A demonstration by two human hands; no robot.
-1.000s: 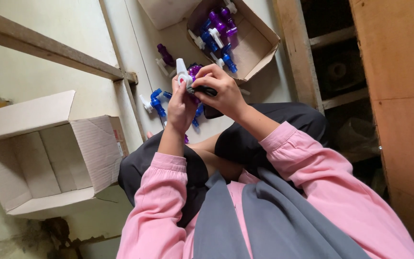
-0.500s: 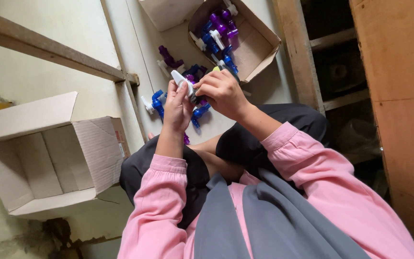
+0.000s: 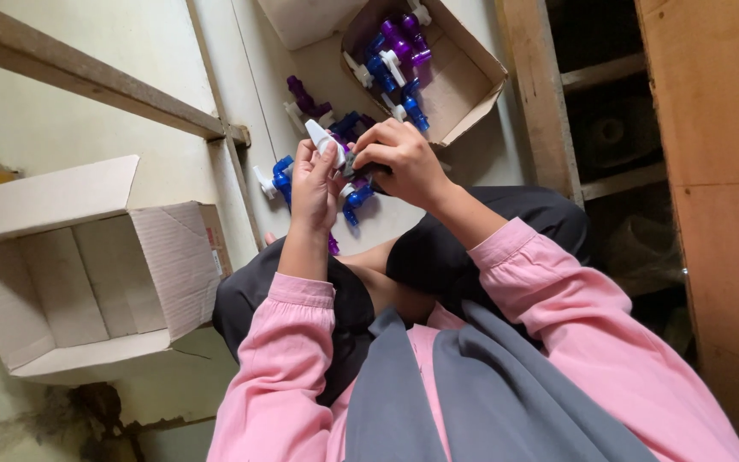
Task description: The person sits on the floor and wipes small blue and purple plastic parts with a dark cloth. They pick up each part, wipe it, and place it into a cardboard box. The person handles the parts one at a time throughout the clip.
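Frame centre: left hand [image 3: 314,184] grips white spray nozzle [image 3: 325,141]; right hand [image 3: 399,158] pinches its dark end. Best steady the nozzle, align parts squarely, press evenly.

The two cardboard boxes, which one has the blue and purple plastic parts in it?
The smaller cardboard box beyond the hands holds the blue and purple parts. The larger cardboard box beside the left sleeve lies on its side, nothing visible inside.
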